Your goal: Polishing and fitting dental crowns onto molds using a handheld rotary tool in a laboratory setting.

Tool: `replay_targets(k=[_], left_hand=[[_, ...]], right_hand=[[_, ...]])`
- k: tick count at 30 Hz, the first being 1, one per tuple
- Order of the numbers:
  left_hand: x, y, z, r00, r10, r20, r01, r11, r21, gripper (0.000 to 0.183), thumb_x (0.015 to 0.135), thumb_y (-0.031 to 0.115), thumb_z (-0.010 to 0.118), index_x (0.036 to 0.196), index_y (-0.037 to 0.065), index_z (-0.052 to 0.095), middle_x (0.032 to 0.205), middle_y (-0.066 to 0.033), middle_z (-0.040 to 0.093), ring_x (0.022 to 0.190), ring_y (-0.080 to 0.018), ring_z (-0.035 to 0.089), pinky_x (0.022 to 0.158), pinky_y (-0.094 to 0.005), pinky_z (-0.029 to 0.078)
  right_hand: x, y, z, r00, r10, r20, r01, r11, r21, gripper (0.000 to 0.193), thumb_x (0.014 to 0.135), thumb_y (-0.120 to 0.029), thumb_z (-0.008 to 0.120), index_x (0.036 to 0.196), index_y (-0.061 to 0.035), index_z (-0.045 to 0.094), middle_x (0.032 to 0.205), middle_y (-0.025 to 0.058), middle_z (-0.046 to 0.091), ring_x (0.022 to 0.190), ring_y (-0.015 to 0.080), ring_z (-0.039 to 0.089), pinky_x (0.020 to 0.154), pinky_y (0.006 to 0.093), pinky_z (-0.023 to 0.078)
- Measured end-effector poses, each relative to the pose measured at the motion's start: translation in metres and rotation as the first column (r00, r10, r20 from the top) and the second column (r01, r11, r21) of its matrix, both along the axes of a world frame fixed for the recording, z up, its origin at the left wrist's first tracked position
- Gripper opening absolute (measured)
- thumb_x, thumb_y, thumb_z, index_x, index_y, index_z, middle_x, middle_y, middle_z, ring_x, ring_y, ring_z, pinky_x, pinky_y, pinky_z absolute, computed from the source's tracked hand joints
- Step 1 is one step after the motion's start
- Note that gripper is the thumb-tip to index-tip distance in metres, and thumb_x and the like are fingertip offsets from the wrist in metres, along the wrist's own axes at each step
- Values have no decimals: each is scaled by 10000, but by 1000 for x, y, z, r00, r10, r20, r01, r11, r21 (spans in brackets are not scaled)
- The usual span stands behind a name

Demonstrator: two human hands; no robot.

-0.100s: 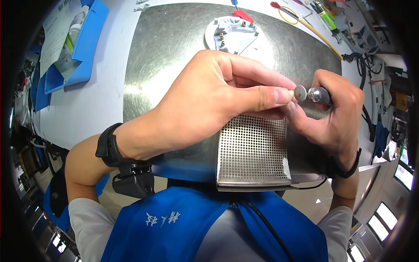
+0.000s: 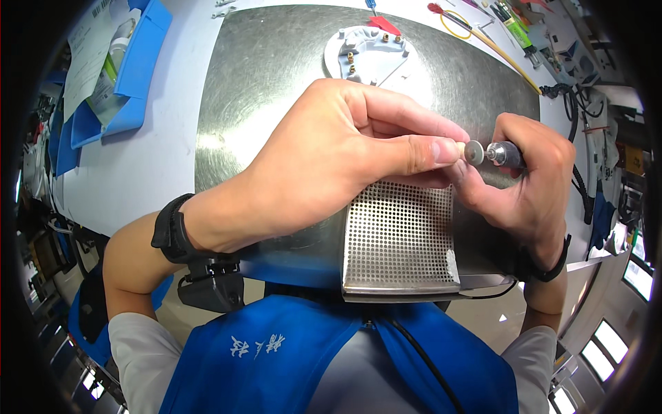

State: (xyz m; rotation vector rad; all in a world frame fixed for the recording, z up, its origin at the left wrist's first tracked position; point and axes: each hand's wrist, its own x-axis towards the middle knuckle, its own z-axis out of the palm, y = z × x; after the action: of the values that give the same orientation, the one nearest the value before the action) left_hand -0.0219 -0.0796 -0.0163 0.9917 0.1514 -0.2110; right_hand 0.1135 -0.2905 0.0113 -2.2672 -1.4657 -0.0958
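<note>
My left hand (image 2: 358,148) pinches a small cream, tooth-like piece (image 2: 460,148) between thumb and fingertips; most of it is hidden by them. In my right hand (image 2: 534,165) is a rotary handpiece (image 2: 509,152), its dark body gripped by curled fingers. A thin grey grinding disc (image 2: 474,152) sits on its tip, right beside the cream piece; whether they touch I cannot tell. My right thumb rests against the fingers of my left hand. Below both hands lies a perforated metal grille (image 2: 400,241).
A pale dental model (image 2: 372,58) with brass-coloured pins stands on the metal work plate (image 2: 255,62), with a red-tipped tool (image 2: 384,25) behind it. Blue bins (image 2: 141,62) holding papers and bottles are at left. A long brush (image 2: 483,43) and a black cable (image 2: 574,117) lie at right.
The grinding disc has shifted slightly toward me against the cream piece's side, with a small movement of my right hand. My left hand stays in place.
</note>
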Motion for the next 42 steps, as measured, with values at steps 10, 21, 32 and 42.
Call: replay_targets(k=[10,21,32,42], left_hand=[[0,0,-1,1000,3,2,-3,1000,6,301,1075,60,701,1314,-124,705,1212,-249,773,1133,-279,778,1055,-406,642],[8,27,18,974,69,213,-94,989,110,382,1140,201,628,1405,-71,668,1134,-131,771,992,-186,776,954,-359,659],[29,87,24,947,92,309,-218,889,402,286,1090,100,681,1300,-95,681,1248,-187,779,1146,-216,747,1024,-334,582],[43,81,8,826,62,560,-346,841,415,262,1033,44,742,1269,-70,730,1167,-121,780,1055,-164,736,973,-306,586]], right_hand=[[0,-1,-1,1000,-5,-5,5,1000,4,496,722,-312,896,699,-35,485,610,67,392,546,188,391,517,343,307],[42,6,-1,990,-82,-112,81,997,-12,313,924,-209,850,925,41,662,847,154,641,751,319,648,711,373,518],[68,16,2,997,-70,-29,73,993,88,241,945,-104,827,1149,10,770,1087,110,767,933,242,716,863,359,551],[51,90,10,547,303,-780,-8,934,357,230,1053,-52,724,1263,39,752,1147,108,779,1059,194,743,984,325,579]])
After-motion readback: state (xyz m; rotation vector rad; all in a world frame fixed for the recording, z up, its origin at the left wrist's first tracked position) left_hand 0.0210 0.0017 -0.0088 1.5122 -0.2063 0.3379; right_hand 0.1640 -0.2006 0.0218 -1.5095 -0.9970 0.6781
